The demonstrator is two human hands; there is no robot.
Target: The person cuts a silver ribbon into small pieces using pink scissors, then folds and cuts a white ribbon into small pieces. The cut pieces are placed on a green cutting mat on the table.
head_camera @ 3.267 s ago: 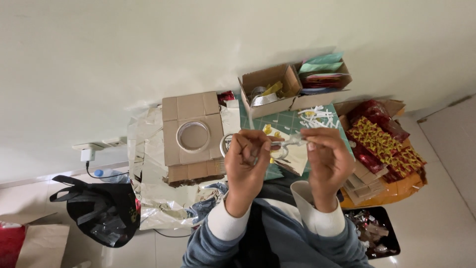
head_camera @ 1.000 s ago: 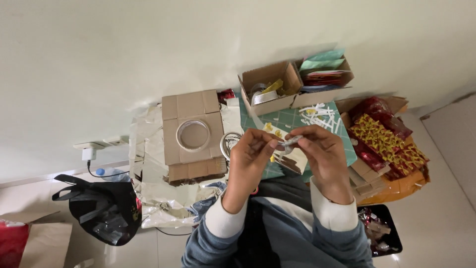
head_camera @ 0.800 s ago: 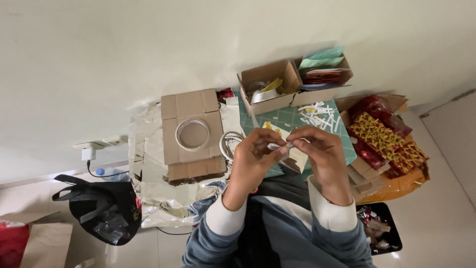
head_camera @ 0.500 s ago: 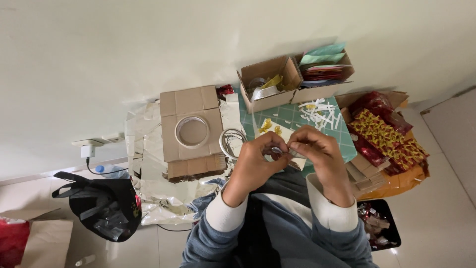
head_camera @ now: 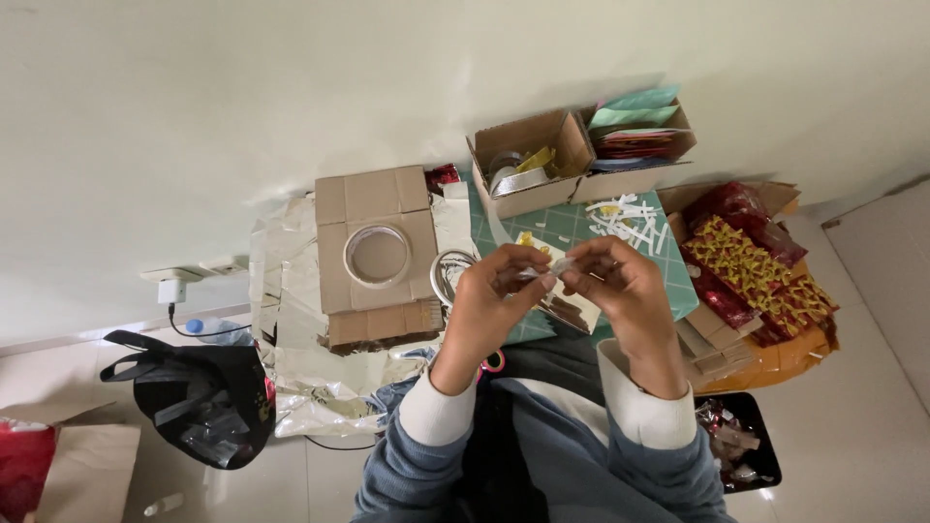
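My left hand [head_camera: 492, 302] and my right hand [head_camera: 620, 291] meet in front of me, both pinching a small silvery-white strip [head_camera: 550, 271] between their fingertips. They hover above a green cutting mat [head_camera: 581, 225] that carries white paper scraps [head_camera: 625, 215] and a yellow piece [head_camera: 528, 239]. A roll of clear tape [head_camera: 449, 275] lies just left of my left hand. My grey-blue sleeves with white cuffs fill the lower middle of the view.
A flat cardboard piece [head_camera: 376, 254] with a round tape ring lies at left on crinkled silver foil [head_camera: 310, 387]. Two open cardboard boxes [head_camera: 542, 174] stand at the back. Red-and-gold packets [head_camera: 751, 266] pile at right. A black bag [head_camera: 199, 402] sits at lower left.
My hands, apart with the strip stretched between them 3.3 s ago, have come together and dropped slightly toward the mat, fingertips now close around the strip.
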